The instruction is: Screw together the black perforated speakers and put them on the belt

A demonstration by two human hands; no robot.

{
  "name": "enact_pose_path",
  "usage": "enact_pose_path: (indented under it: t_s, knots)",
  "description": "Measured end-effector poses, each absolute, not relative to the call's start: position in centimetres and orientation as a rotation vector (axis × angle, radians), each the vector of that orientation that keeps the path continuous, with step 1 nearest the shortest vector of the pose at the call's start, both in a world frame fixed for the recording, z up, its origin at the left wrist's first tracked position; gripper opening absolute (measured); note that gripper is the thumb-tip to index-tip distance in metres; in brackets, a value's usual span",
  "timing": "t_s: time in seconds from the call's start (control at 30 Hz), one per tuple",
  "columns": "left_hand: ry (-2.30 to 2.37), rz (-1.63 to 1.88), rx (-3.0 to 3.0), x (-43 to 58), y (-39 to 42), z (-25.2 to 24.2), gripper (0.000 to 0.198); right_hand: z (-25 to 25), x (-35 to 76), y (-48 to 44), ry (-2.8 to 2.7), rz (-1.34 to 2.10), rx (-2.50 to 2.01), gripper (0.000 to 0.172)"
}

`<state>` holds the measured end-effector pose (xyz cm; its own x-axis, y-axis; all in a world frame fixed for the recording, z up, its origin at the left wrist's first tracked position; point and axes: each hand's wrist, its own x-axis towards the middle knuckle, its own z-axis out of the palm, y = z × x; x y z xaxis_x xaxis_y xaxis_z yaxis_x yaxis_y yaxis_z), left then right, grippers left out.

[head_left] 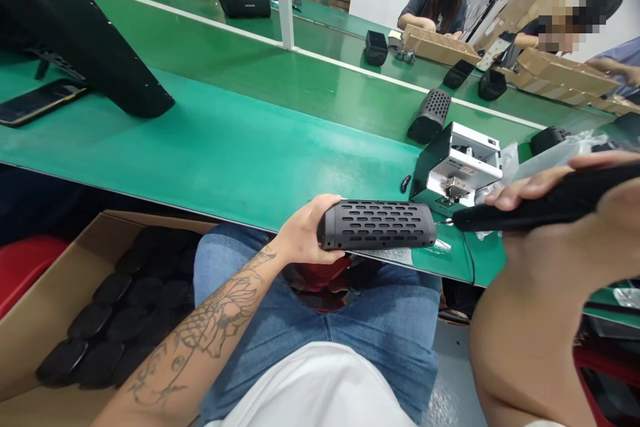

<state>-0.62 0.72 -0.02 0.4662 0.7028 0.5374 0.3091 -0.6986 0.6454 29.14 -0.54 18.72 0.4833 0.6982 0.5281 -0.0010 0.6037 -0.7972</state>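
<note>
My left hand (313, 230) is wrapped round the left end of a black speaker housing (380, 223) with rows of slots, held lying on its side at the table's front edge. In my right hand (555, 213) is a black electric screwdriver (530, 203), pointing left. Its thin metal bit meets the right end of the housing; whether it sits in a screw there is too small to tell. Just behind stands a small screw feeder (460, 170) with a white and black case. A small black part (405, 183) lies to the left of the feeder.
Another perforated housing (431, 115) stands behind the feeder. A carton (107, 233) of black parts is at lower left. A big black stand (100, 40) and a phone (43, 101) lie on the green table (240, 147). Co-workers sit across the bench near cardboard trays (440, 45).
</note>
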Motion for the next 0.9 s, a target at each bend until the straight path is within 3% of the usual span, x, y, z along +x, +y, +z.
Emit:
enact_pose_path:
  t_s: [0.13, 0.33, 0.9]
  knots:
    - [0.838, 1.148, 2.249, -0.6, 0.8, -0.3, 0.107, 19.6, 24.9, -3.6, -1.314, 0.838, -0.640, 0.028]
    - [0.825, 1.177, 2.242, -0.6, 0.8, -0.6, 0.107, 17.0, 17.8, -3.3, -1.257, 1.006, -0.588, 0.049]
    - [0.771, 1.238, 2.217, -0.4, 1.1, -0.8, 0.101, 14.3, 16.1, -1.8, -1.417, 1.245, -0.480, 0.029]
